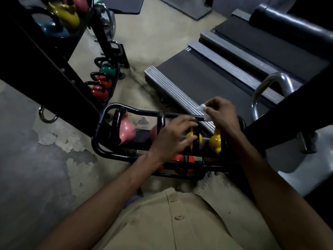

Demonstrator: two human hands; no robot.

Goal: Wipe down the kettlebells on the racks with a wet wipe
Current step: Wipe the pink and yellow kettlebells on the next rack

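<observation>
Right hand (221, 114) pinches the wet wipe (202, 107) above the rack's (100, 148) right end; left hand (173, 138) hovers slack-fingered over a yellow kettlebell (193, 139); most look unwiped.

A rail of the black tubular steel rack (100, 121) rings its kettlebells. A gap lies open between the pink black-handled kettlebell (127, 130) and the next black handle (161, 120). A thick black slanted beam (45, 69) crowds the rack's left end, and a second dark beam (288, 112) crowds its right. The left hand (173, 137) and the right hand (222, 114), which pinches a white wet wipe (201, 107), fill the room over 2 yellow kettlebells (215, 141).
</observation>
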